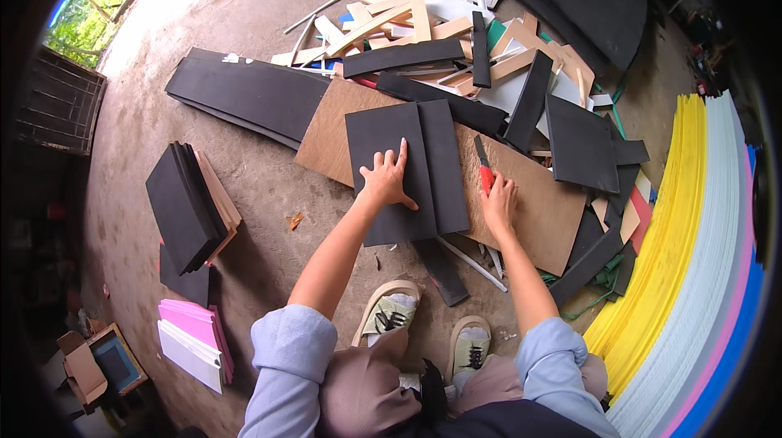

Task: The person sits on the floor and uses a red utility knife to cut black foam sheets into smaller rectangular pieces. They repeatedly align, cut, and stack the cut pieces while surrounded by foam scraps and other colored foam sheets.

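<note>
My left hand (386, 181) lies spread on a black foam sheet (375, 133), its fingers apart and pressing the surface. A second, narrower black foam piece (445, 169) lies along the sheet's right side. Both rest on a brown wooden board (529, 210), partly covering it. In my right hand (498, 203) is a red-handled utility knife (486, 177), its dark blade pointing up and away from me. The knife is over the board, to the right of the foam and apart from it.
Foam offcuts (391, 23) in beige, black and white heap beyond the board. Long black sheets (252, 92) lie at the far left. Stacked black blocks (183, 202) and pink and white pieces (195, 336) are at left. Tall yellow, pale and blue sheets (660, 251) stand at right.
</note>
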The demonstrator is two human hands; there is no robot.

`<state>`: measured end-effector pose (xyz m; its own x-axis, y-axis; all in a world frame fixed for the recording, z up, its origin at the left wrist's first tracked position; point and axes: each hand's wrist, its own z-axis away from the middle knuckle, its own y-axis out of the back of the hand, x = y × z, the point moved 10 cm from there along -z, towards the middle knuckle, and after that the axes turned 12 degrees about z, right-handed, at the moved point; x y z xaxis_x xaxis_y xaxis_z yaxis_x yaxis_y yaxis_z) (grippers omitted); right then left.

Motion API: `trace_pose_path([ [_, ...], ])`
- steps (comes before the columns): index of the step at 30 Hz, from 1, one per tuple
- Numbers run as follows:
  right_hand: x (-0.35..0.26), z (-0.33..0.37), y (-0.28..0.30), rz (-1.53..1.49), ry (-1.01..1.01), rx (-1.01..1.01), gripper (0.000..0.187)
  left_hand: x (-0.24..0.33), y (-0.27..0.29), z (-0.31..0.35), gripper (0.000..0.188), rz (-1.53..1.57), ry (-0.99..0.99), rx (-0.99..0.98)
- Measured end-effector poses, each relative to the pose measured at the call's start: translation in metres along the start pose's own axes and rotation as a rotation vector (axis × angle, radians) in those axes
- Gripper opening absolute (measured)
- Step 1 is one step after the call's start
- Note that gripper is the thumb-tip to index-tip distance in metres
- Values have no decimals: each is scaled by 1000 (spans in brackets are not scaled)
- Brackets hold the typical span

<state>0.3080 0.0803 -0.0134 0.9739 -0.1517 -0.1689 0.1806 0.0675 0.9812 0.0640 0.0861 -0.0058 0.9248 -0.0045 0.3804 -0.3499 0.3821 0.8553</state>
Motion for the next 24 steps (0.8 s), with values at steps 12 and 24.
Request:
trace_pose_path([
  [12, -146, -26, 9, -110, 218, -120, 27, 1, 9, -3, 140, 18, -8, 15],
  [24, -175, -52, 12, 22, 229, -122, 23, 6, 17, 2, 137, 77, -94, 115],
])
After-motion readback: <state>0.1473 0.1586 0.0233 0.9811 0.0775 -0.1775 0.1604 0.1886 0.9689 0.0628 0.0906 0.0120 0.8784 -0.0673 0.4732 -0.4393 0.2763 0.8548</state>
